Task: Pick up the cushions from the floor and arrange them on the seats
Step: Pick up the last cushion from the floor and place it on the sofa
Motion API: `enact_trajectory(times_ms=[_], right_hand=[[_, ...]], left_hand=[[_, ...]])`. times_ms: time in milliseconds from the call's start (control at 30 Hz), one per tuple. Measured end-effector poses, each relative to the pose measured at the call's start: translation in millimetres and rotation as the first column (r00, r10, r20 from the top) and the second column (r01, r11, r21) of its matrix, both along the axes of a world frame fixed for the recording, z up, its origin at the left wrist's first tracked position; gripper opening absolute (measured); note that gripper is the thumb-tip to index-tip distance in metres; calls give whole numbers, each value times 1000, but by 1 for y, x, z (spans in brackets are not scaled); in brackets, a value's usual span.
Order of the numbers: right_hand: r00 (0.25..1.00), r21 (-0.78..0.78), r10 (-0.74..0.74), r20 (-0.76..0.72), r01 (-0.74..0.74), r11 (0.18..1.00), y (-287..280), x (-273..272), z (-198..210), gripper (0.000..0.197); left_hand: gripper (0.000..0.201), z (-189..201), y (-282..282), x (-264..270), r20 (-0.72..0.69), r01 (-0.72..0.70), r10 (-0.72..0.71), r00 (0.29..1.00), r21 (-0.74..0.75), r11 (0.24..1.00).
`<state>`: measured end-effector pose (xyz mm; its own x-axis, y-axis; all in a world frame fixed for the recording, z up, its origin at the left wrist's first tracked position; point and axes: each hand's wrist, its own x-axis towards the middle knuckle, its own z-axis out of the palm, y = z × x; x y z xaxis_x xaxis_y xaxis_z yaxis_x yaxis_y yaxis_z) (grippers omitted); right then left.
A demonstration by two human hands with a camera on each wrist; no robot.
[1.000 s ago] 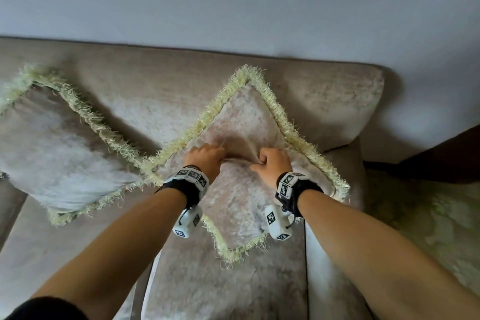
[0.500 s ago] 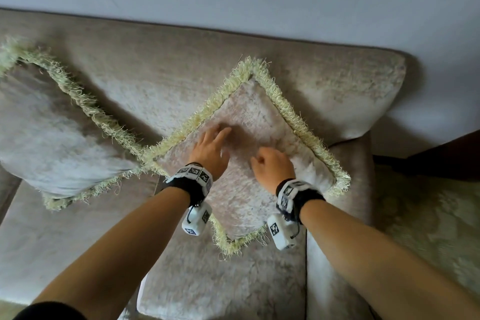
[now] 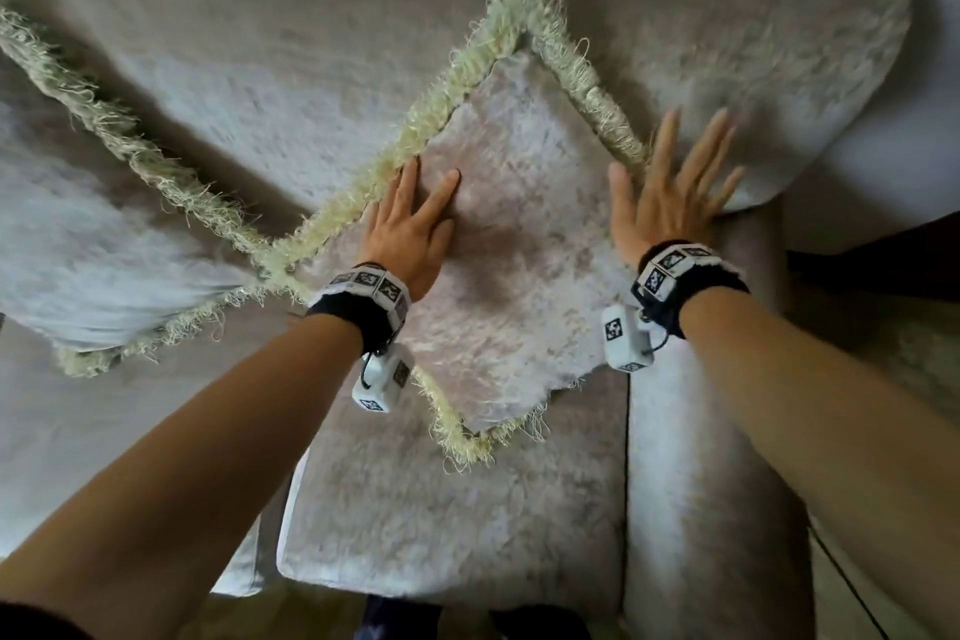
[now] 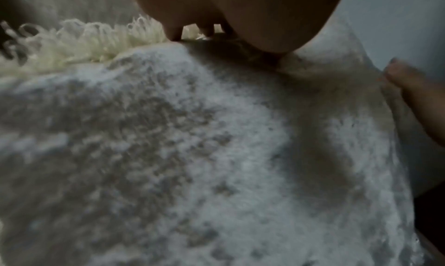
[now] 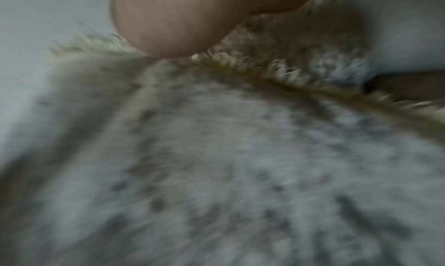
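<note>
Cushions are what we see first, and we count two of them on the sofa [image 3: 260, 42]. The nearer cushion [image 3: 519, 276] stands on one corner like a diamond. One corner points up at the sofa back and the opposite corner points down at us, so the line from tip to tip runs up and down. It is square, not long, so it has no longer side. It leans on the sofa back and sits on the seat [image 3: 441, 509].

The second cushion [image 3: 78, 250] lies to the left, also turned on a corner. Its right corner touches the left corner of the first one.

Both cushions are soft and fuzzy, pale pinkish grey, with a shaggy cream fringe [image 3: 457, 83] all round the edge. The sofa is the same fuzzy cloth.

We count two hands. Our left hand [image 3: 410, 229] lies flat on the left part of the nearer cushion with straight fingers, gripping nothing. Our right hand [image 3: 670, 192] is spread flat across the cushion's right edge and fringe, fingers reaching onto the sofa back, also gripping nothing.

Each wrist has a black band [image 3: 691, 291] with little white blocks. Both wrist views are blurry and show fuzzy cloth and fringe.
</note>
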<state>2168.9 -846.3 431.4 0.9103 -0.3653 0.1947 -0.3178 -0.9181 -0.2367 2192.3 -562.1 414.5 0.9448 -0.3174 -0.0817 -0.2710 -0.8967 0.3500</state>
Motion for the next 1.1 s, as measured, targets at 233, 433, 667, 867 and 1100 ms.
enact_trajectory(times_ms=[233,433,667,867,1100], right_hand=[[875,-85,425,-232,-454,887,44,-69,-78,71],[692,45,-94,-716,181,983,-5,-161,-117,43],[923,227,320,212,-365,903,128,-74,-53,18],[830,83,513,-220,-508,857,153,-141,-149,84],[259,456,543,-799,-328,827,148,-213,-182,13]], left_hand=[[55,-20,4,0,55,-30,33,998,-59,998],[61,-27,2,-13,51,-111,114,992,-45,993],[63,-32,-3,-31,91,-133,140,986,-80,988],[56,-65,17,-55,175,99,-114,978,94,991],[60,-52,8,-31,119,-39,31,992,66,997]])
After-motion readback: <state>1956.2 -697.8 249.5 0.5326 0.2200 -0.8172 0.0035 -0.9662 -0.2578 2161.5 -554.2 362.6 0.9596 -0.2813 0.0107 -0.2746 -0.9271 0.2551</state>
